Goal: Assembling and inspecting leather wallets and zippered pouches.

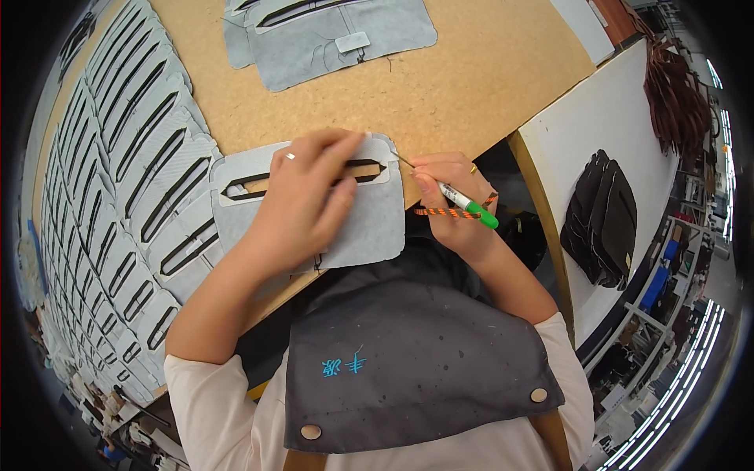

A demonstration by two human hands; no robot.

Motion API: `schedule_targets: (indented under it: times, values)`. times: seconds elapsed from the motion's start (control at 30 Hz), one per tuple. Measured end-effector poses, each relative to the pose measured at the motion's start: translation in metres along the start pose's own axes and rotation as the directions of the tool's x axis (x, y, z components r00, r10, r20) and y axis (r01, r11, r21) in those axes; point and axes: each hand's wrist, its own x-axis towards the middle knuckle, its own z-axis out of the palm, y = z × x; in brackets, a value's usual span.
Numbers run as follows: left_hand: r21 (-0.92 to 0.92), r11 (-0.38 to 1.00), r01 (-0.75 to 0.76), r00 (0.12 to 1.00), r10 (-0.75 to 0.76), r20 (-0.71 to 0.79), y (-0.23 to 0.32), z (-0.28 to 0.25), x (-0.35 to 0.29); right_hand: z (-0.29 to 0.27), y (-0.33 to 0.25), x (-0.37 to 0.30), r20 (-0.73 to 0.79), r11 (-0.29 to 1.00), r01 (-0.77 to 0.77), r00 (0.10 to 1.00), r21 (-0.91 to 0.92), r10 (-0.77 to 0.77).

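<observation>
A grey panel (pixel 365 228) with a long black-edged slot lies at the table's near edge. My left hand (pixel 310 188) rests across its slot with fingers extended, holding it against the table; the fingers are slightly blurred. In my right hand (pixel 452 177) is a slim white marker pen (pixel 454 194) with a green end, pinched between thumb and fingers. Its thin tip touches or nearly touches the panel's upper right edge; I cannot tell which. An orange-and-black cord (pixel 448 212) runs by the pen and my right wrist.
Rows of overlapping similar slotted panels (pixel 145 157) cover the table's left side. More grey panels (pixel 345 51) lie at the far side of the brown tabletop (pixel 487 71). To the right, a white surface (pixel 550 133) holds black pieces (pixel 601 220) and dark brown strips (pixel 675 98).
</observation>
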Motion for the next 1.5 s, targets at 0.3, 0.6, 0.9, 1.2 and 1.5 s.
schedule_targets:
  times: [0.3, 0.6, 0.9, 1.2, 1.5]
  values:
    - [0.103, 0.97, 0.222, 0.975, -0.222, -0.016, -0.01, -0.036, -0.001, -0.014, -0.006, 0.001, -0.043, 0.877, -0.351, 0.922, 0.327, 0.385]
    - [-0.928, 0.336, 0.16, 0.791, -0.607, -0.083, -0.007, -0.042, -0.014, -0.038, -0.017, 0.012, -0.165, 0.884, -0.194, 0.944, 0.426, 0.287]
    - [-0.871, 0.167, 0.463, 0.728, -0.632, 0.266, -0.022, -0.034, -0.063, -0.009, -0.01, 0.019, 0.186, 0.806, -0.391, 0.92, 0.444, 0.344]
    - [-0.11, 0.987, 0.117, 0.992, -0.12, -0.024, 0.001, -0.024, -0.03, 0.008, -0.001, 0.036, 0.428, 0.719, -0.575, 0.805, 0.389, 0.411]
    - [-0.083, 0.956, -0.28, 0.959, 0.276, -0.062, -0.024, -0.007, -0.007, 0.006, 0.005, 0.05, 0.519, 0.655, -0.669, 0.721, 0.351, 0.459]
